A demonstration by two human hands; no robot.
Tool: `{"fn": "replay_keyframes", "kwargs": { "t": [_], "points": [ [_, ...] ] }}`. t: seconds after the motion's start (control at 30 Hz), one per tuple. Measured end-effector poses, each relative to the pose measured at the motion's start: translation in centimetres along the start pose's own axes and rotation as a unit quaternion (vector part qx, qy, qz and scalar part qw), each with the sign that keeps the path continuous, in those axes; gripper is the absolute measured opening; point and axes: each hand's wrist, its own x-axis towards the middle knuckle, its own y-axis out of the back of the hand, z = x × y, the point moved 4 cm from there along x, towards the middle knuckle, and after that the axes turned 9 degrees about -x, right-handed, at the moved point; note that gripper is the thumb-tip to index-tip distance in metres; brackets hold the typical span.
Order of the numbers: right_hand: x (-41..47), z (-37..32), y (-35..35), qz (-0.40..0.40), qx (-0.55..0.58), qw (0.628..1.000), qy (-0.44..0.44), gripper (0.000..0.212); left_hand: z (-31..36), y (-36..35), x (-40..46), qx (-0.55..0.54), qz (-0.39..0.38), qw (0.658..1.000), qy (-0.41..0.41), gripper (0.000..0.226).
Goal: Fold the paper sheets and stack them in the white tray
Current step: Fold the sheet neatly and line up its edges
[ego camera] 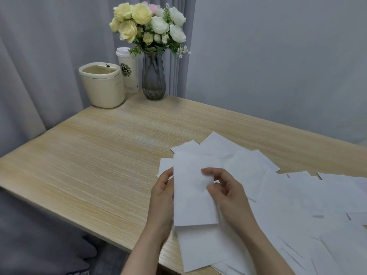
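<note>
Sheet [193, 197] thin, light, floppy, creases easily; left hand [161, 197] grips its left edge, right hand [226, 192] pinches middle. Best held at edges.

Loose paper sheets [309, 205] run off right and bottom edges; held sheet [193, 193] hides left hand [161, 197] fingertips.
</note>
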Motion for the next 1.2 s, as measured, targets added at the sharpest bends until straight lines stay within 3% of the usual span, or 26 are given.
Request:
{"fn": "replay_keyframes", "kwargs": {
  "t": [0.27,0.77,1.03,1.2],
  "points": [
    [0.0,0.0,-0.4,0.059,-0.021,0.998,-0.021,0.038,-0.1,0.0,0.1,-0.008,0.005,1.000,-0.012,0.023],
    [0.1,0.1,-0.4,0.062,-0.027,0.997,-0.027,0.039,-0.3,0.1,0.3,-0.006,0.005,1.000,-0.025,0.024],
    [-0.3,0.0,-0.5,0.055,-0.008,0.998,-0.025,0.038,-0.4,-0.4,0.0,0.021,-0.034,0.999,-0.030,0.024],
    [-1.8,-0.7,1.0,0.110,-0.025,0.994,-0.002,0.035,-0.1,-1.2,-0.4,0.039,-0.003,0.997,-0.066,0.026]
  ]
}}
